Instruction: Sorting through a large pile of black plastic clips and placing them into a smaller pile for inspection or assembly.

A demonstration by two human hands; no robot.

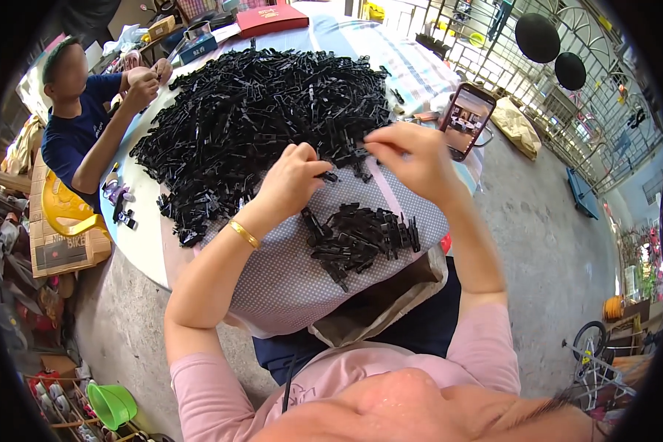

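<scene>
A big heap of small black plastic clip-like pieces (272,103) covers much of the round table. At its near edge my left hand (295,179), with a gold bracelet on the wrist, is closed in a pinch, a small black piece (330,177) at its fingertips. To its right my right hand (414,156) is raised at the heap's edge, slightly blurred, thumb and fingers drawn together; what they hold, if anything, I cannot make out. A smaller pile of black pieces (357,239) lies nearer me on the dotted cloth (272,272).
A phone (467,121) stands upright at the table's right edge. Across on the left, a seated person (81,125) works with raised hands. A red box (272,20) is at the back. An open sack (390,302) hangs below the near edge.
</scene>
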